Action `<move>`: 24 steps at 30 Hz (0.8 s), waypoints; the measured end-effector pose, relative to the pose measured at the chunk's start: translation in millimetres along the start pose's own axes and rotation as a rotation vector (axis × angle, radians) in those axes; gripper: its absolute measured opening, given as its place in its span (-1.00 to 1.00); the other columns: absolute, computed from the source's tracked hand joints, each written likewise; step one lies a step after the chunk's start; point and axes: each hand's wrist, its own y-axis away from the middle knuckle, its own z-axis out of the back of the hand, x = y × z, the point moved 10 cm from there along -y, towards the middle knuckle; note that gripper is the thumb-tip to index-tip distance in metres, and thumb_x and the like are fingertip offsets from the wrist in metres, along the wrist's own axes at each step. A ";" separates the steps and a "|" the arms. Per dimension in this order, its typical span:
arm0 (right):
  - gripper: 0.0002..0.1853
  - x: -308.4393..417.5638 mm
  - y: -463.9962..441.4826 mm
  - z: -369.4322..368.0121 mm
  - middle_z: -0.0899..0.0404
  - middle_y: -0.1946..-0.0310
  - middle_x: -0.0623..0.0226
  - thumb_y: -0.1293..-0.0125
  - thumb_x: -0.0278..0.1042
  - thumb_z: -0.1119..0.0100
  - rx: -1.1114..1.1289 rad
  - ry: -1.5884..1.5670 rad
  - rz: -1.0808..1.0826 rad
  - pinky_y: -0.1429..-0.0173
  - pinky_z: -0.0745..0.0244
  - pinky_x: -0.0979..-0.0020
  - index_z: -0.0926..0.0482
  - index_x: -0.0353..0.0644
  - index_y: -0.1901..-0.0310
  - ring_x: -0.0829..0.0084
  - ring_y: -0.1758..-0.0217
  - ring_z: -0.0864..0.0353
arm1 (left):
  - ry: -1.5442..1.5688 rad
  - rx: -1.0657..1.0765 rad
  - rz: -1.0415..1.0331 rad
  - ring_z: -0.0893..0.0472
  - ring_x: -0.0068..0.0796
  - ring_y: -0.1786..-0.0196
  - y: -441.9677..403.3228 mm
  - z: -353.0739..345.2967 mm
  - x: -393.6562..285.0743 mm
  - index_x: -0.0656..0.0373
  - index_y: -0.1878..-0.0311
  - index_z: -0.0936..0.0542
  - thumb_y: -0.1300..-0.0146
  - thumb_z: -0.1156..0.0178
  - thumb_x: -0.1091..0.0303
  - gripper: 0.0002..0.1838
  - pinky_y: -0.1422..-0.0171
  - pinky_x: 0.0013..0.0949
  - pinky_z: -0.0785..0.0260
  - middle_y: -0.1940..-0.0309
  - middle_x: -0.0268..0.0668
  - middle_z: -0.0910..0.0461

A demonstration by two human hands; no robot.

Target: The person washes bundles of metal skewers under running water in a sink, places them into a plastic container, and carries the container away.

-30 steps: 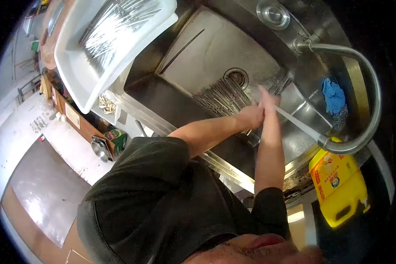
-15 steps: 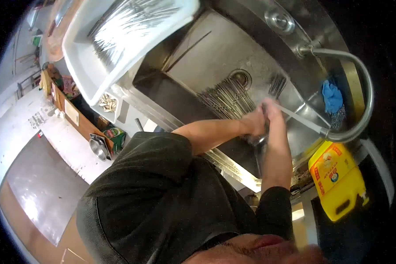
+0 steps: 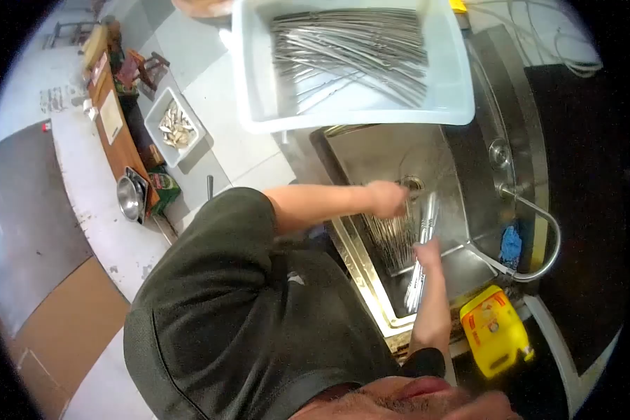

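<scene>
In the head view, the right hand [image 3: 428, 253] has its fingers wrapped round a bundle of shiny thin metal rods [image 3: 428, 222], held slantwise inside a rectangular stainless-steel sink [image 3: 371, 150]. The left hand [image 3: 387, 199] is near the bundle's upper end, too blurred to tell its fingers' spread. Loose dark metal rods [image 3: 388, 241] lie between the hands and the sink's near rim; bare floor opens toward the white plastic tub [image 3: 248, 84].
</scene>
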 end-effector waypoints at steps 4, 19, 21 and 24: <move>-0.53 51.0 64.8 44.0 -0.53 0.36 0.08 0.03 -0.44 -0.12 -0.192 -0.200 0.124 0.16 -0.43 0.30 -0.31 -0.46 0.05 0.28 0.32 -0.54 | 0.124 -0.118 0.078 -0.55 0.02 0.16 44.5 50.4 41.8 0.30 0.06 -0.47 -0.17 -0.11 0.04 -0.52 0.05 -0.09 -0.40 0.27 0.04 -0.57; -0.54 480.8 175.9 39.2 -0.54 0.28 -0.02 0.01 -0.45 -0.14 -0.463 0.915 1.144 0.13 -0.45 0.09 -0.33 -0.13 -0.01 -0.03 0.19 -0.53 | 2.032 -0.513 -0.189 -0.51 -0.32 0.02 119.9 126.4 67.6 0.32 -0.04 -0.40 -0.37 0.09 0.10 -0.57 -0.03 -0.29 -0.37 0.06 -0.14 -0.49; -0.55 500.5 146.9 9.7 -0.53 0.28 0.02 0.01 -0.45 -0.14 -0.398 0.995 1.197 0.13 -0.45 0.10 -0.33 -0.11 0.00 0.01 0.19 -0.54 | 1.981 -0.552 -0.221 -0.51 -0.30 0.01 117.8 128.8 71.3 0.32 -0.05 -0.40 -0.39 0.13 0.14 -0.59 -0.06 -0.30 -0.38 0.04 -0.11 -0.49; -0.54 512.3 110.4 -29.8 -0.54 0.27 0.08 0.03 -0.42 -0.20 -0.293 1.163 1.188 0.14 -0.46 0.12 -0.34 -0.10 0.03 0.07 0.16 -0.55 | 1.970 -0.586 -0.243 -0.54 -0.31 0.05 119.0 131.7 71.8 0.32 -0.02 -0.40 -0.36 0.05 0.14 -0.60 -0.02 -0.33 -0.41 0.07 -0.10 -0.51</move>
